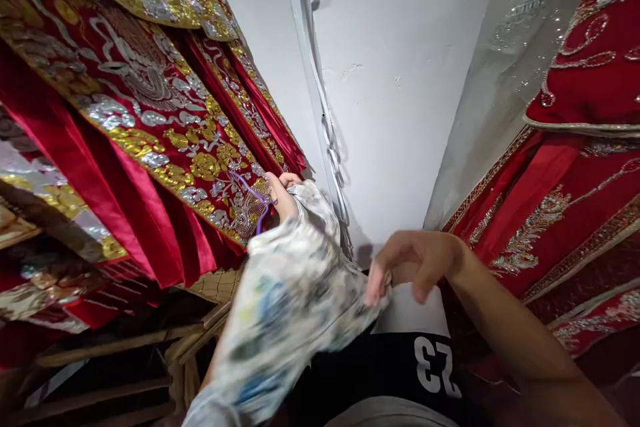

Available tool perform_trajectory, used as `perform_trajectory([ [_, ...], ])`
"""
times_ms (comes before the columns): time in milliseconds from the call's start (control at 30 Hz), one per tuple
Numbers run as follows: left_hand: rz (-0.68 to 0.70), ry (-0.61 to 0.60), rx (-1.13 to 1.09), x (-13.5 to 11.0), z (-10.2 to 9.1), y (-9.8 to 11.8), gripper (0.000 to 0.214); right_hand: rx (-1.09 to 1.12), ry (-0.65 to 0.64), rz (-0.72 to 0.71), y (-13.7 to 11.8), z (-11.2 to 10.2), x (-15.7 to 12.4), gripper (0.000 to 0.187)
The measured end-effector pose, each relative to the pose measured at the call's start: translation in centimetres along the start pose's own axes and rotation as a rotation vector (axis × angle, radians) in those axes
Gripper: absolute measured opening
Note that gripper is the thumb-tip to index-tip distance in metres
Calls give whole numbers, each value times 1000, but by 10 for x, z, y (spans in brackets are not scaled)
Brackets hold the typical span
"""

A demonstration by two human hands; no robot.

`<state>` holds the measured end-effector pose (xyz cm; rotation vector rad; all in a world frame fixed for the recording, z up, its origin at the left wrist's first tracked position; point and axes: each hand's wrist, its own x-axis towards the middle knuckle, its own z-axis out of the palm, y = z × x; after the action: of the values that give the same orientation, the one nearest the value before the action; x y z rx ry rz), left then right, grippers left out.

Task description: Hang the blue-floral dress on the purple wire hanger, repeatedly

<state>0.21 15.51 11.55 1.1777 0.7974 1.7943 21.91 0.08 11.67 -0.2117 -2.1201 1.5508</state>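
Note:
My left hand (281, 191) reaches up to the lower edge of a red garment (150, 120) embroidered in gold and silver, its fingers curled closed on the hem beside a purple thread (250, 192). A loose floral sleeve (290, 287) covers that arm. My right hand (407, 265) hangs lower, fingers bent downward, pinching the edge of the floral sleeve near the elbow.
More red embroidered garments (575, 213) hang at the right. A white wall (400, 113) with a hanging chain (330, 140) fills the middle. Wooden frame pieces (125, 360) lie at the lower left. A black shirt with the number 23 (435, 363) shows at the bottom.

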Motion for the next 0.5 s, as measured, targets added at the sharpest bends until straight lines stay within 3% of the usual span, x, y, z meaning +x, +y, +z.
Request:
perform_trajectory([
  [33, -90, -93, -115, -5, 10, 4, 66, -168, 140, 32, 4, 7, -3, 56],
  [133, -411, -430, -314, -21, 43, 22, 65, -814, 722, 161, 22, 24, -3, 65],
  [167, -510, -523, -336, -26, 53, 28, 62, -992, 826, 213, 28, 28, -1, 70],
  [233, -659, -651, -370, -38, 73, 38, 57, -1233, 930, 296, 41, 35, 0, 72],
  [333, -754, -768, -415, -47, 95, 44, 48, -1400, 1134, 277, 50, 35, -7, 66],
  [433, -791, -879, -415, -40, 117, 37, 43, -1466, 1291, 249, 40, 18, -26, 71],
  [500, -831, -939, -396, -27, 135, 29, 39, -1437, 1338, 309, 26, -3, -41, 78],
])
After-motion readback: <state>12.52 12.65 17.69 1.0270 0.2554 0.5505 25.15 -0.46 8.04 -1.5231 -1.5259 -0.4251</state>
